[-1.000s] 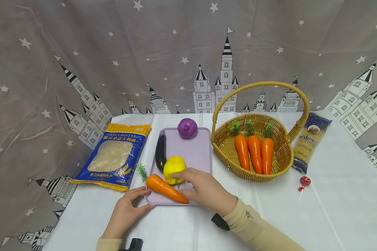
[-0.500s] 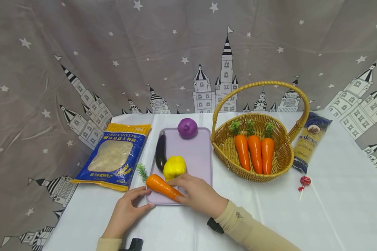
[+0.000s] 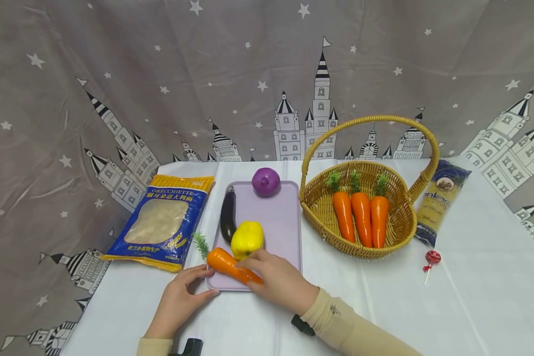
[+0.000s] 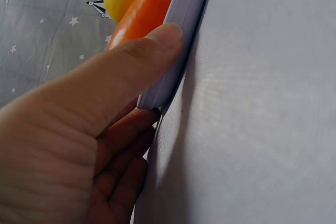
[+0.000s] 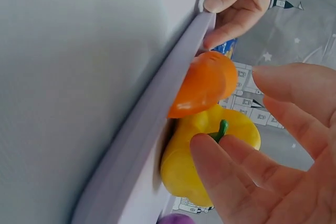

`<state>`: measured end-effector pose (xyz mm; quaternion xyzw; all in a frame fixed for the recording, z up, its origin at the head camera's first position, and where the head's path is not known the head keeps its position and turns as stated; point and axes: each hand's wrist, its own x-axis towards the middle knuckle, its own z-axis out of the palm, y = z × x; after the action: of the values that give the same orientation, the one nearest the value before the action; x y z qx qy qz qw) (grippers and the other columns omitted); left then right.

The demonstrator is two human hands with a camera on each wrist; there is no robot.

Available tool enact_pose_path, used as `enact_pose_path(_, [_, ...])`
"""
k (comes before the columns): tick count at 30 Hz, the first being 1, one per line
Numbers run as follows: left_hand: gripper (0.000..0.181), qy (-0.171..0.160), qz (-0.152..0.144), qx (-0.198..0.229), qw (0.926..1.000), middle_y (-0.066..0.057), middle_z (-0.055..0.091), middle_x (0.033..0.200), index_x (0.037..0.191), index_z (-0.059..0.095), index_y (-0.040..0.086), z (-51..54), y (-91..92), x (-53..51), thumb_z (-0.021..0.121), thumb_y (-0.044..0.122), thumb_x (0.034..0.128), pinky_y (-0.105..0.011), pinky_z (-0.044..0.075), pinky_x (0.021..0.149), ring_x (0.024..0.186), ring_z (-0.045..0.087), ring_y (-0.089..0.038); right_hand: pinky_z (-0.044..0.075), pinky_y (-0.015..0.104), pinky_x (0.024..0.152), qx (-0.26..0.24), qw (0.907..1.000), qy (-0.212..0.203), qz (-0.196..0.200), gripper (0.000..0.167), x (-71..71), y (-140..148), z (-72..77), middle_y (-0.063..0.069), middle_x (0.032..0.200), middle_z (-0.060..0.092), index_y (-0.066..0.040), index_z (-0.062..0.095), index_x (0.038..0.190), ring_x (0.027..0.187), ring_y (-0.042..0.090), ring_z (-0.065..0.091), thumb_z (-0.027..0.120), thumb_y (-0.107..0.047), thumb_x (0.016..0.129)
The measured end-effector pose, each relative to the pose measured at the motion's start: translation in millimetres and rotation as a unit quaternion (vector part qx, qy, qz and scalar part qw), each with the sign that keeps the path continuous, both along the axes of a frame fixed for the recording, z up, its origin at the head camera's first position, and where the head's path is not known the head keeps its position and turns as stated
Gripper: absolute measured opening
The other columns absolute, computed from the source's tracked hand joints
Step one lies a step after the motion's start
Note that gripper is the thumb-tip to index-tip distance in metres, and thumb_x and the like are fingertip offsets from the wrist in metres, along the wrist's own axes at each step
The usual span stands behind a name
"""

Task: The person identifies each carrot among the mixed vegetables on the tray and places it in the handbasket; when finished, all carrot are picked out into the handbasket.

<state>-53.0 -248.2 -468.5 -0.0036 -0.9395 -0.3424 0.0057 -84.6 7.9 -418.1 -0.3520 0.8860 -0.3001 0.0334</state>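
Note:
My left hand holds the near-left corner of the lilac tray, its thumb against the rim. On that tray, an orange carrot lies slantwise along the near side, its green top past the left edge. My right hand hovers around the carrot's narrow end, thumb and fingers apart; the right wrist view shows no firm grip. Just beyond the carrot sits a yellow bell pepper. A dark eggplant lies along the left side, and a round purple vegetable rests at the far edge.
Right of the tray stands a wicker basket with a tall handle and three carrots inside. A blue pasta bag lies left. Behind the basket is another pasta packet, with a red lollipop nearer.
My right hand has moved left and toward me, from beside the yellow bell pepper to the carrot's narrow end. The left hand has stayed at the tray corner.

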Motion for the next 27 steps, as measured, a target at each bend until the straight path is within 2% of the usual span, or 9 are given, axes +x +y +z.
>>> enact_pose_path(10, [0.046,0.008,-0.004,-0.001,1.0000,-0.010,0.063,0.125,0.110,0.071,0.010,0.0,-0.6,0.6,0.087,0.025,0.0692,-0.052,0.039,0.105,0.120,0.053,-0.033,0.051,0.019,0.073,0.022,0.9996,0.015,0.012,0.033,5.8,-3.7,-5.0,0.001,0.109,0.060,-0.021,0.069,0.120,0.086,0.009,0.058,0.070,-0.016,0.087])
enact_pose_path(16, [0.045,0.016,-0.009,-0.003,0.9998,-0.010,0.063,0.124,0.109,0.072,0.010,-1.6,-0.5,1.6,0.087,0.022,0.0690,-0.052,0.039,0.105,0.120,0.053,-0.033,0.051,0.021,0.073,0.053,0.9980,0.034,0.011,0.031,7.4,-9.9,-10.7,0.001,0.109,0.060,-0.023,0.071,0.115,0.086,0.010,0.059,0.071,-0.019,0.085])
enact_pose_path(27, [0.044,0.014,-0.010,-0.002,0.9999,-0.009,0.063,0.124,0.109,0.072,0.011,-1.1,-0.3,0.6,0.087,0.023,0.0695,-0.051,0.039,0.105,0.121,0.053,-0.032,0.052,0.021,0.074,0.068,0.9962,0.055,0.002,0.023,6.3,-15.4,-18.1,0.001,0.107,0.061,-0.024,0.073,0.109,0.087,0.010,0.058,0.071,-0.020,0.087])
